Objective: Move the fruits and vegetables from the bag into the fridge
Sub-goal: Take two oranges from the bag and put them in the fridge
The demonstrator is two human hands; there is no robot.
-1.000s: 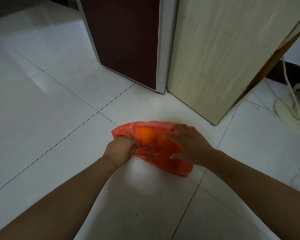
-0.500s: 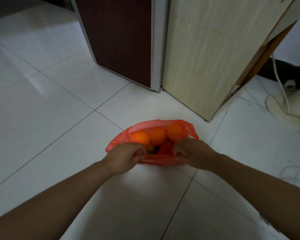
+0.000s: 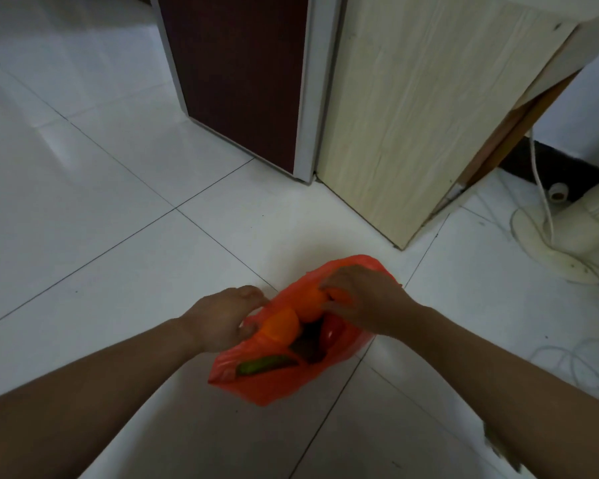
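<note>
While the bag sits open on the floor, head view (only view supplied):
- bag [image 3: 274,385]: thin orange-red plastic, limp; lies on the white floor tiles [image 3: 118,236] near the wood-grain cabinet [image 3: 412,133] corner.
- left hand [image 3: 218,318]: the mouth rim is pinched at its left side, fingers curled on the film.
- right hand [image 3: 367,300]: fingers are wrapped over the far orange [image 3: 310,305] inside the mouth; it is grasped.
- contents: second orange [image 3: 281,328] touching the first, green vegetable [image 3: 261,366] by the near rim, red item [image 3: 330,331] between them, possibly a tomato but too dim to be sure.
- handling: oranges are judged firm, round and fairly heavy, best taken across the widest part with a full-hand wrap. The red item is likely soft, so a light squeeze is advised. The film is slippery and gives no support.
- target: dark red unit [image 3: 236,81], taken as the fridge, well apart from the bag.
</note>
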